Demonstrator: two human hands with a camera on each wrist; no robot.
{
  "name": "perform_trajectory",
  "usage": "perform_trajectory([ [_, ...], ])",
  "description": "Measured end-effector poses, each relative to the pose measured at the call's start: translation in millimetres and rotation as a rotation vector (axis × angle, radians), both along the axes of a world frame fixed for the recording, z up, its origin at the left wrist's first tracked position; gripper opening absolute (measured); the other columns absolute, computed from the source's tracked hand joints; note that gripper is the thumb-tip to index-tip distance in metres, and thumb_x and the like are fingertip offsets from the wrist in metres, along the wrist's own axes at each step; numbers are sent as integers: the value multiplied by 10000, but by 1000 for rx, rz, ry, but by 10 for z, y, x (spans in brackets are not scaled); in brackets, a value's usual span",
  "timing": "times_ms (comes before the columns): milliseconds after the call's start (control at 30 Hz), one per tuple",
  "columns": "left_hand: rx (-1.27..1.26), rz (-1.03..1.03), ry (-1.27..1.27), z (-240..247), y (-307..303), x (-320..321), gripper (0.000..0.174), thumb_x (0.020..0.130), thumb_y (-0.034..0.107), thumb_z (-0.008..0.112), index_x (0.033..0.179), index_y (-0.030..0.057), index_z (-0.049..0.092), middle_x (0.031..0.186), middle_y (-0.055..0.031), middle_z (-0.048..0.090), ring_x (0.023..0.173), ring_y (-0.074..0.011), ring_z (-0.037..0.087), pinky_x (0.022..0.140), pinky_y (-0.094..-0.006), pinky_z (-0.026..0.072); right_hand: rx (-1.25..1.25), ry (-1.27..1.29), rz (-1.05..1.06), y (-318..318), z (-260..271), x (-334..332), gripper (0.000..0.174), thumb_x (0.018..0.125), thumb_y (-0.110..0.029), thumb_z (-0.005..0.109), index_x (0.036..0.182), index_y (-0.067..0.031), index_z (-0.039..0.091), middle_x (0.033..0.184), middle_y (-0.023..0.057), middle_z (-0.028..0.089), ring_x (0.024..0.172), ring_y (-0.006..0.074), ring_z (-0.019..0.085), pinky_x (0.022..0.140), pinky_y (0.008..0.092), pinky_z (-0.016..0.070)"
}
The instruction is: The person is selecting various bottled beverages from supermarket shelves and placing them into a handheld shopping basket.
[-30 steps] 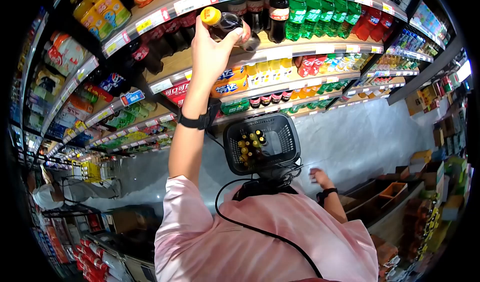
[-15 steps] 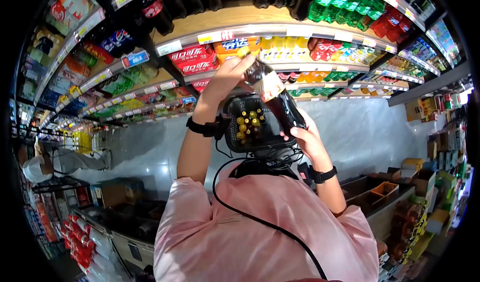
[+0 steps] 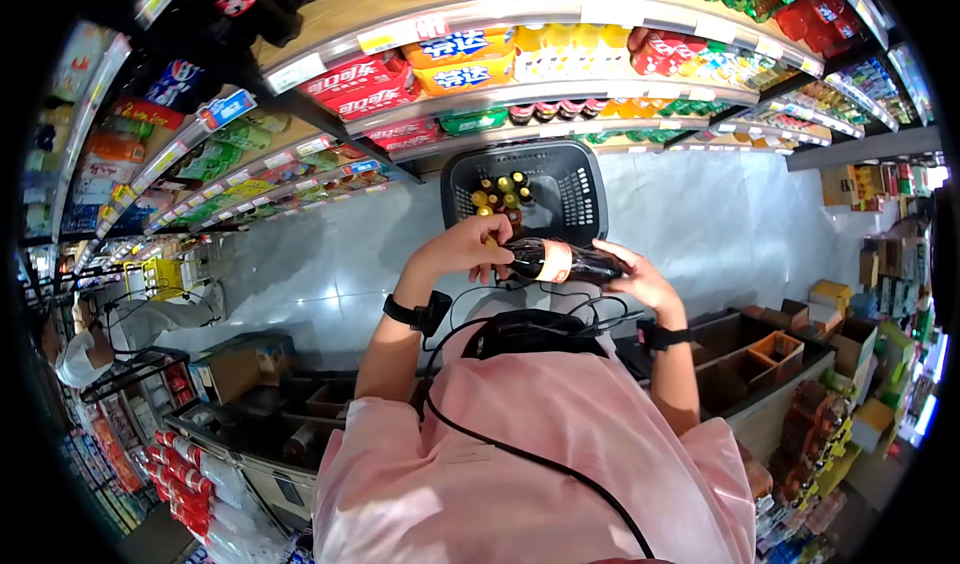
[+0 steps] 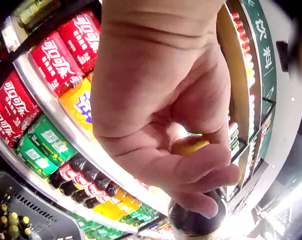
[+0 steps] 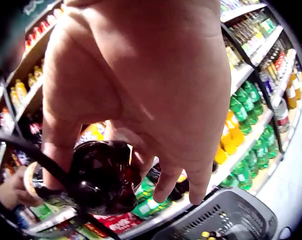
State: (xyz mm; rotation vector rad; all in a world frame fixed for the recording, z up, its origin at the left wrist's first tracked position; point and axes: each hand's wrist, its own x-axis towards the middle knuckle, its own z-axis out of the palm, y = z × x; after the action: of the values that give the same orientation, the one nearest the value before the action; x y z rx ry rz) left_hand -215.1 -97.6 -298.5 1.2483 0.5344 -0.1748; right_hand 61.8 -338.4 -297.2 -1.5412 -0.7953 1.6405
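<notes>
A dark cola bottle [image 3: 556, 261] with a pale red label lies nearly sideways in front of the person's waist, neck to the left. At its neck, the left hand [image 3: 465, 249] curls thumb and fingers round the yellow cap [image 4: 190, 146]. The right hand [image 3: 645, 282] grips the bottle's base end; the right wrist view shows the dark base [image 5: 103, 175] between thumb and fingers, with the last two fingers stretched out. Just beyond the bottle stands a dark grey basket [image 3: 582, 192], holding several small bottles [image 3: 503, 192] with yellowish caps.
Drink shelves [image 3: 570, 9] curve across the front, with red cola packs [image 3: 360, 84] and orange packs [image 3: 460, 62] below the upper board. A black cable [image 3: 530, 462] runs over the pink shirt. Crates and boxes [image 3: 750, 359] stand behind on the right; another person [image 3: 150, 324] is at far left.
The left hand has brought the bottle down from the upper shelf towards the waist. The right hand, earlier free at the side, has taken hold of its base, and the bottle has turned nearly level.
</notes>
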Motion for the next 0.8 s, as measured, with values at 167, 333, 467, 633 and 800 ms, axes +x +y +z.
perform_trajectory([
  [167, 84, -97, 99, -668, -237, 350, 193, 885, 101, 691, 893, 74, 501, 736, -87, 698, 536, -132, 644, 420, -260, 456, -92, -186, -540, -912, -1891, 261, 361, 951, -137, 593, 1306, -99, 649, 1125, 2, 677, 995, 117, 618, 854, 295, 500],
  [333, 260, 19, 343, -1473, -479, 524, 136, 806, 86, 695, 846, 22, 582, 640, -93, 661, 523, -174, 682, 479, -327, 523, -456, -385, -456, -1878, -2429, -63, 405, 882, -248, 696, 1210, -11, 675, 984, 127, 728, 909, 170, 667, 823, 311, 516],
  [467, 412, -130, 427, -2025, -428, 834, 158, 801, 147, 726, 895, 70, 625, 670, -136, 672, 587, -267, 703, 575, -379, 528, -494, -502, -460, -2043, -2489, -445, 338, 905, -214, 631, 1159, 5, 674, 1019, 191, 740, 939, 316, 711, 821, 398, 537],
  [633, 462, -348, 430, -2739, -275, 1347, 140, 832, 143, 702, 933, 79, 628, 677, -74, 658, 604, -175, 671, 564, -343, 511, -500, -697, -235, -1962, -2490, -497, 415, 879, -150, 548, 1266, -8, 603, 1072, 291, 618, 1020, 467, 571, 924, 506, 474],
  [800, 759, -336, 382, -3923, -336, 1814, 136, 856, 148, 703, 968, 97, 647, 793, -178, 687, 758, -355, 675, 682, -428, 507, -529, -689, -143, -1972, -2596, -357, 489, 837, -84, 529, 1321, -21, 496, 1104, 273, 516, 1035, 460, 520, 937, 513, 446],
])
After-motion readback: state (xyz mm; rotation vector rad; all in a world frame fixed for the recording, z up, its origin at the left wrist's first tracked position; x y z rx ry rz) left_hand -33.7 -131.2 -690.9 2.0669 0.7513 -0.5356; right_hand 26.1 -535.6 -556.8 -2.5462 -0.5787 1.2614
